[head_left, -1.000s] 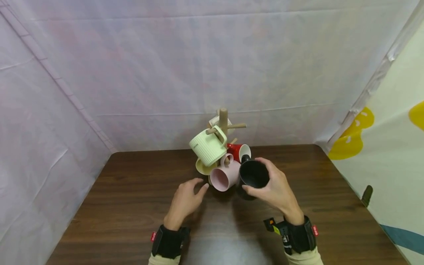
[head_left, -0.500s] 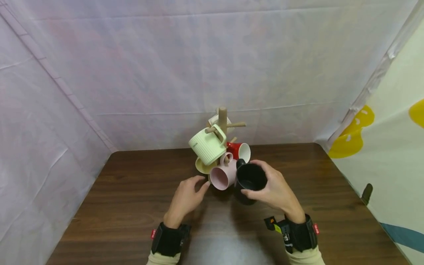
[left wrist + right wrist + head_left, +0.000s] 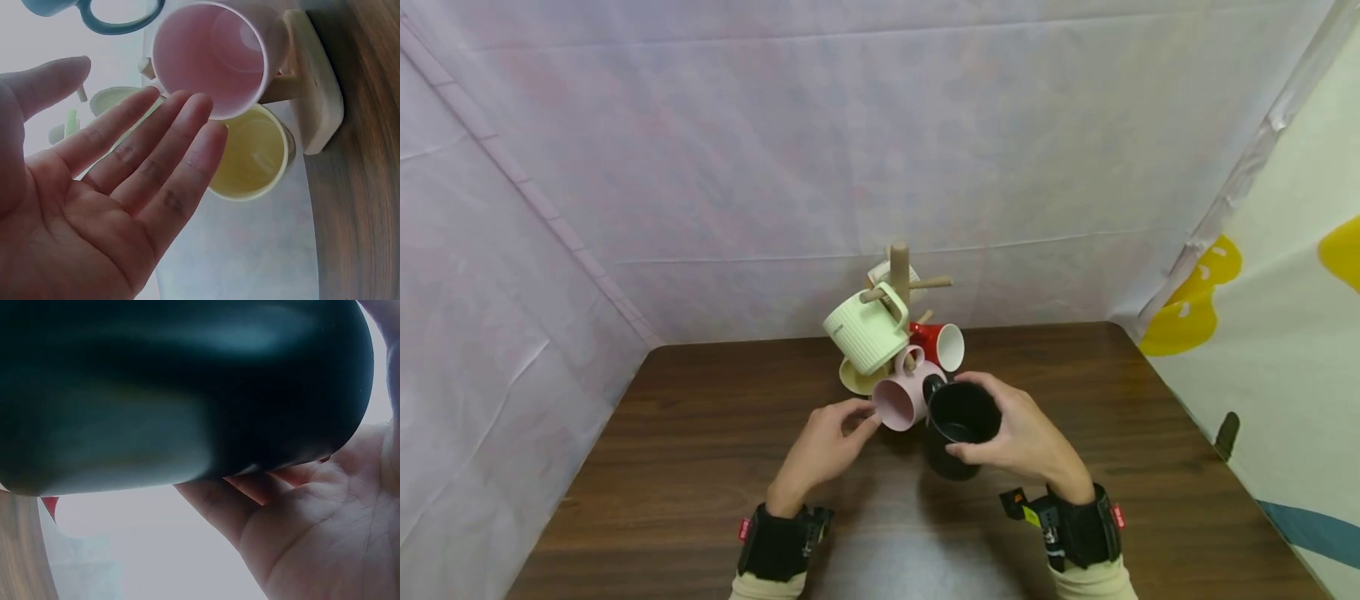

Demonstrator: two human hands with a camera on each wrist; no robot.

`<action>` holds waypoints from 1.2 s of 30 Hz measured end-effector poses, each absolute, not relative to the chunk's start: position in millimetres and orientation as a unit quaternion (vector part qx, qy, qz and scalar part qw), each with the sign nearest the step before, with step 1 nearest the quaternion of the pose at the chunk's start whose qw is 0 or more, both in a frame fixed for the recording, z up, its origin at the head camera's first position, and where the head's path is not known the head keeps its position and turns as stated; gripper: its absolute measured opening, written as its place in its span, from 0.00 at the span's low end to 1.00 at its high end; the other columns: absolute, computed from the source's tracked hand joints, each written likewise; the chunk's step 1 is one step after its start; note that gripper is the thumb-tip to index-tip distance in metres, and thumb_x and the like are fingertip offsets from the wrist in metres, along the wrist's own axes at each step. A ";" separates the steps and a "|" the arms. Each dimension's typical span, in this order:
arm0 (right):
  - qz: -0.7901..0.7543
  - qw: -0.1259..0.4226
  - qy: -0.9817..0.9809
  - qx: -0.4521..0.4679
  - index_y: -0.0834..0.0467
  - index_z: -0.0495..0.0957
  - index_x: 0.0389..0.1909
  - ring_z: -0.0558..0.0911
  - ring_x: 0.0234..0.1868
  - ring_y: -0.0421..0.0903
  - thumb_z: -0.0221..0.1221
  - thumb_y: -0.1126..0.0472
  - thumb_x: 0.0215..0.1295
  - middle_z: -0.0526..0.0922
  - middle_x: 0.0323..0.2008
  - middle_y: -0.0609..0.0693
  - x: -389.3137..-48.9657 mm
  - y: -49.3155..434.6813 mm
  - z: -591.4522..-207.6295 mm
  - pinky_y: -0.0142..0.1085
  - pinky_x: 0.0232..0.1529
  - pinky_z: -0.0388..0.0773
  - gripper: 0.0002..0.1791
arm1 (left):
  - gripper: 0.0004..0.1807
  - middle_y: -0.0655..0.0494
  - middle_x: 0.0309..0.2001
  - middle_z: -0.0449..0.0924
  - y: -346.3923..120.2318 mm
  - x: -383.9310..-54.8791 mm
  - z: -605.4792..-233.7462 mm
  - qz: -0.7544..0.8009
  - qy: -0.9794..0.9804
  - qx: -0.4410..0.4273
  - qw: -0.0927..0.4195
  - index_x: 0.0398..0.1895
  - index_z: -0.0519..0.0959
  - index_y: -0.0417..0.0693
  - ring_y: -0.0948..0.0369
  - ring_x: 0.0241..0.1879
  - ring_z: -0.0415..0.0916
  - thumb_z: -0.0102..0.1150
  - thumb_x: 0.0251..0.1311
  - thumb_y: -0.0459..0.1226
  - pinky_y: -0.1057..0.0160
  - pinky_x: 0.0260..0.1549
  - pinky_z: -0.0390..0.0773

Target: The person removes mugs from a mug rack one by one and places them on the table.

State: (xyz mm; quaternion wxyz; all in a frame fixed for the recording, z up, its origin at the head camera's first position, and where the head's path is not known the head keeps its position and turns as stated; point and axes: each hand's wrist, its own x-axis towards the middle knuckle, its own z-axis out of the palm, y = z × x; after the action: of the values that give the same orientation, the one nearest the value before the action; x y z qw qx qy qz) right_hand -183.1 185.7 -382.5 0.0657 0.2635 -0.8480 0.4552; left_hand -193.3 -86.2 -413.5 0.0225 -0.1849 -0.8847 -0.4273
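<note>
My right hand point(image 3: 1030, 437) grips a black mug point(image 3: 962, 417) around its body, thumb on the near side, mouth facing up and its handle toward the mug tree point(image 3: 899, 271). In the right wrist view the black mug point(image 3: 187, 394) fills most of the picture. My left hand point(image 3: 822, 443) is beside the pink mug point(image 3: 897, 404), which hangs low on the tree with its mouth toward me. In the left wrist view the fingers point(image 3: 169, 162) are extended close to the pink mug's rim; whether they touch it is unclear.
A pale green ribbed mug point(image 3: 867, 335) hangs on an upper peg, a yellow mug point(image 3: 859, 380) below it. A red mug point(image 3: 927, 337) sits on the right, and a white one point(image 3: 878, 273) behind the post. A bare peg point(image 3: 932, 282) points right. The wooden table point(image 3: 715, 425) meets cloth walls.
My right hand has brought the black mug slightly nearer to me and to the left, away from the red mug. My left hand has moved closer to the pink mug.
</note>
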 end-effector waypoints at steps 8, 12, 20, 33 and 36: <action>0.468 0.047 -0.837 0.279 0.58 0.68 0.57 0.80 0.39 0.55 0.74 0.60 0.37 0.82 0.41 0.59 -184.4 187.9 -384.1 0.55 0.38 0.80 0.41 | 0.17 0.51 0.47 0.84 -84.7 -193.2 -410.6 -0.435 -0.878 -0.200 0.024 0.50 0.80 0.45 0.61 0.42 0.80 0.54 0.64 0.45 0.52 0.41 0.82; 0.468 0.043 -0.835 0.286 0.58 0.68 0.57 0.80 0.39 0.55 0.74 0.60 0.38 0.82 0.41 0.59 -186.1 188.8 -386.3 0.55 0.38 0.80 0.41 | 0.18 0.53 0.47 0.84 -84.2 -193.8 -409.3 -0.441 -0.875 -0.196 0.018 0.50 0.81 0.46 0.63 0.41 0.80 0.55 0.64 0.46 0.53 0.41 0.82; 0.459 0.040 -0.837 0.296 0.55 0.69 0.56 0.80 0.38 0.51 0.74 0.57 0.37 0.82 0.40 0.55 -186.2 188.8 -386.6 0.51 0.38 0.80 0.40 | 0.20 0.50 0.50 0.82 -84.2 -193.5 -406.1 -0.460 -0.865 -0.199 0.006 0.52 0.79 0.45 0.59 0.43 0.80 0.54 0.64 0.47 0.51 0.42 0.81; 0.436 0.013 -0.835 0.336 0.54 0.69 0.58 0.80 0.42 0.49 0.74 0.55 0.37 0.82 0.45 0.50 -185.4 187.5 -388.4 0.51 0.42 0.79 0.42 | 0.24 0.51 0.52 0.81 -77.8 -191.4 -404.0 -0.488 -0.849 -0.200 -0.004 0.54 0.79 0.45 0.58 0.45 0.80 0.53 0.63 0.52 0.52 0.45 0.81; 0.433 -0.002 -0.832 0.347 0.54 0.69 0.58 0.80 0.41 0.46 0.74 0.56 0.38 0.82 0.44 0.48 -185.8 186.9 -389.1 0.45 0.42 0.80 0.42 | 0.24 0.52 0.51 0.81 -76.2 -191.1 -402.9 -0.488 -0.850 -0.199 -0.001 0.53 0.79 0.47 0.59 0.45 0.80 0.53 0.63 0.53 0.52 0.44 0.81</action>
State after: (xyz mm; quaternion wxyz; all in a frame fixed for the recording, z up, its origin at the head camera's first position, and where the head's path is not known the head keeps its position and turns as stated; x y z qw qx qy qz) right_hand -185.8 186.9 -389.1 -0.0019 0.3467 -0.8322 0.4328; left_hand -191.1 -76.2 -402.9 -0.0013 -0.1988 -0.8500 -0.4878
